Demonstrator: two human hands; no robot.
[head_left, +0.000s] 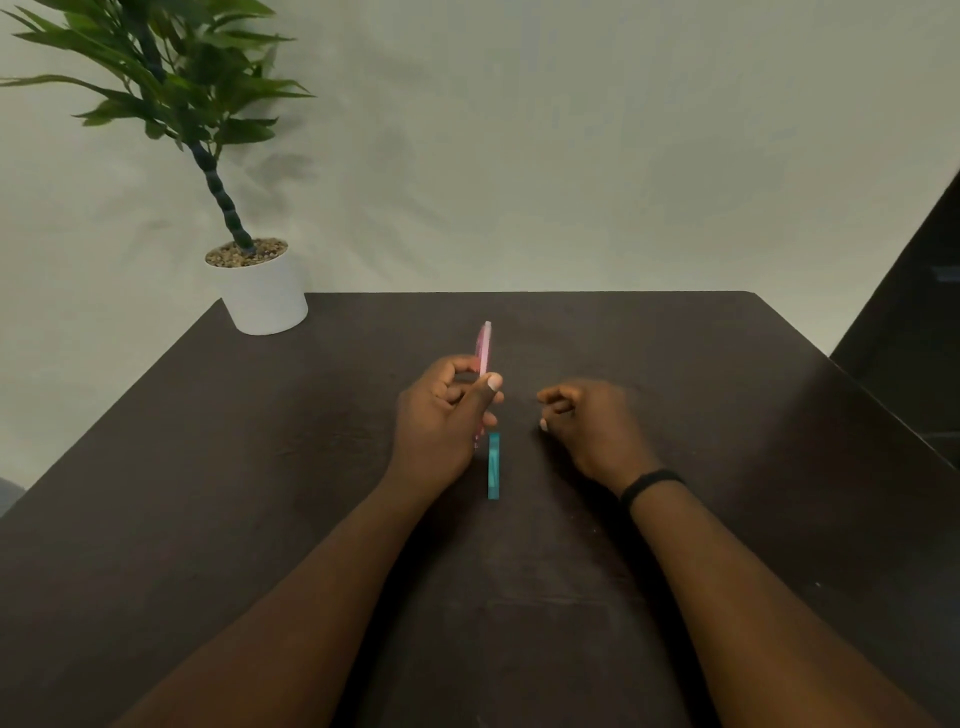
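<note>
My left hand (444, 415) holds a thin pink flat object (484, 348) upright and edge-on over the middle of the dark table (208, 467), thumb and fingers pinching its lower part. Its top sticks out above my fingers. A narrow teal strip (494, 466) lies flat on the table just below and right of that hand, pointing toward me. My right hand (587, 421) hovers or rests to the right of the strip, fingers loosely curled and holding nothing. A black band sits on my right wrist.
A potted plant in a white pot (262, 296) stands at the table's far left corner against the pale wall. A dark piece of furniture (914, 322) stands beyond the table's right edge.
</note>
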